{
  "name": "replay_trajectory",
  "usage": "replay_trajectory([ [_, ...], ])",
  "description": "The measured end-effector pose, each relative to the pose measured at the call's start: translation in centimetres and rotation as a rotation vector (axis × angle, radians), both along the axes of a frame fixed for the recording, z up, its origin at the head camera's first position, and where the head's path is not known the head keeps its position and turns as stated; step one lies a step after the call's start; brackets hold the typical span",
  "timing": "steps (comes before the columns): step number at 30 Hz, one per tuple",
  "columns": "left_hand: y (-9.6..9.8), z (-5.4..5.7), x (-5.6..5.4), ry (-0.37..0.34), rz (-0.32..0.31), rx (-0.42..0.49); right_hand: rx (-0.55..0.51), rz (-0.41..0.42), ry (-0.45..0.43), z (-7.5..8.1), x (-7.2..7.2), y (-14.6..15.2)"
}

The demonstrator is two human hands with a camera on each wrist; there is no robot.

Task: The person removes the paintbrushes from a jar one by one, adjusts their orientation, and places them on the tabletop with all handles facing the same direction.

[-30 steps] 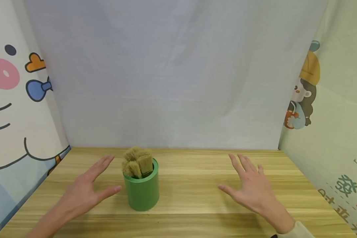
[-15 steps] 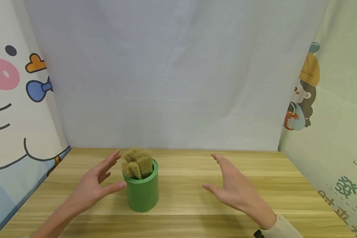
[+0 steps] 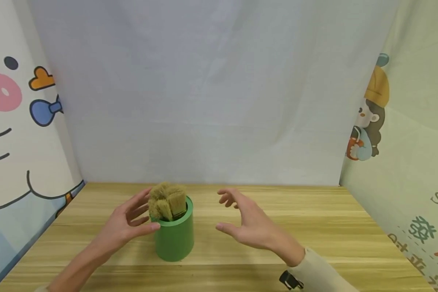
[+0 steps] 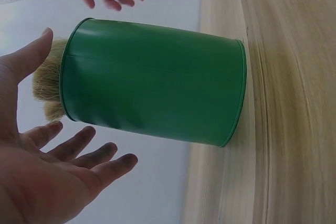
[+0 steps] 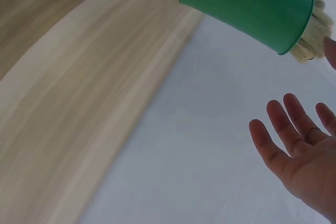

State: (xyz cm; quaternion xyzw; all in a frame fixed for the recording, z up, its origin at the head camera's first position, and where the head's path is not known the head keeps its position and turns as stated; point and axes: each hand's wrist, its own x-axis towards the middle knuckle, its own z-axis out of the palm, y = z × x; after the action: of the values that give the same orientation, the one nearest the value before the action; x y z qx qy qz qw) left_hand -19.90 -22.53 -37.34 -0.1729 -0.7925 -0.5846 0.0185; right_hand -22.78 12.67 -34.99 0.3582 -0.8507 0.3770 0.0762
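Observation:
A green cylindrical pot (image 3: 174, 241) stands upright on the wooden table, left of the middle in the head view. Several brushes (image 3: 168, 200) with pale tan bristles stick up out of it, their handles hidden inside. Close against the pot's left side is my left hand (image 3: 122, 225), thumb in front and fingers behind, relaxed and spread round the rim without gripping. In the left wrist view a gap shows between that hand and the pot (image 4: 152, 82). My right hand (image 3: 253, 223) hovers to the right of the pot, apart from it, fingers slightly bent and holding nothing.
The wooden table (image 3: 314, 231) has a plain pale cloth (image 3: 211, 101) hanging behind it. Printed cloths with cartoon figures hang at the left (image 3: 18, 134) and right (image 3: 405, 162). A black strap end (image 3: 290, 280) shows at my right wrist.
My right hand has moved a long way left toward the pot. My left hand has shifted right, closer round the rim. The pot and brushes have stayed put.

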Motion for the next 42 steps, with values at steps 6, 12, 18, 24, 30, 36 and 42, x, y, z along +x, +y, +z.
replay_trajectory([
  [6,0.0,0.0,-0.5,-0.066,-0.003,0.031,-0.035,0.09,0.022,0.3,-0.9,-2.2],
  [12,-0.2,-0.5,-0.9,-0.132,-0.061,0.064,-0.084,0.139,0.037,0.5,-1.5,-4.1],
  [18,-0.2,-0.9,-1.1,-0.156,-0.106,0.09,-0.115,0.175,0.021,0.6,-2.0,-5.4],
  [24,-0.1,-1.1,-1.3,-0.147,-0.114,0.093,-0.111,0.186,0.001,0.4,-2.5,-6.5],
  [30,-0.1,-0.9,-1.4,-0.158,-0.113,0.082,-0.108,0.198,0.003,0.3,-2.6,-7.2],
  [36,0.0,-0.7,-1.4,-0.18,-0.106,0.068,-0.127,0.204,0.018,-0.1,-2.8,-7.6],
  [42,0.0,-0.7,-1.5,-0.196,-0.094,0.055,-0.149,0.2,0.052,-0.4,-3.0,-7.9],
])
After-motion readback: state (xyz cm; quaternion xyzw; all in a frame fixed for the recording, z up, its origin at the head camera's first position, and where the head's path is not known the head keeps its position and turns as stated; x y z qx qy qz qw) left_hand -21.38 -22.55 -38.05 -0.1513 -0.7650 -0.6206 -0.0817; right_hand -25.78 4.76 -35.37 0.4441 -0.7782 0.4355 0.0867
